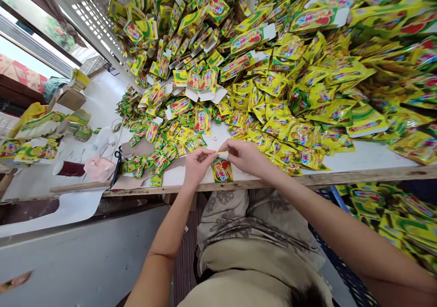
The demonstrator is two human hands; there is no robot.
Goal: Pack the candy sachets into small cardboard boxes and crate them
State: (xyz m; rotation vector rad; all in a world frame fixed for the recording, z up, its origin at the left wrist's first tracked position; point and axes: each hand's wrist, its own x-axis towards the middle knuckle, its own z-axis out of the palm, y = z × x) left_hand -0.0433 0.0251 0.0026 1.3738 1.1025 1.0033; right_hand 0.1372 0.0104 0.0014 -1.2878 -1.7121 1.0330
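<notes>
Both my hands are at the table's front edge, pinching the top of one green and yellow packet (222,170) from its two sides. My left hand (199,165) has thumb and finger closed at its upper left corner. At the upper right, my right hand (244,157) grips the same white-topped end. The packet's printed front faces up and its lower end lies near the wooden edge. Small green wrapped pieces (162,163) are scattered left of my hands. Yellow packets (278,150) are heaped to the right, and printed cartons (202,120) lie just behind.
A white basket (99,25) full of cartons stands behind at the left. Black scissors (117,166), a dark red roll (69,168) and a pink bag (99,168) lie left. Below right is a blue crate (327,248) with flat cartons.
</notes>
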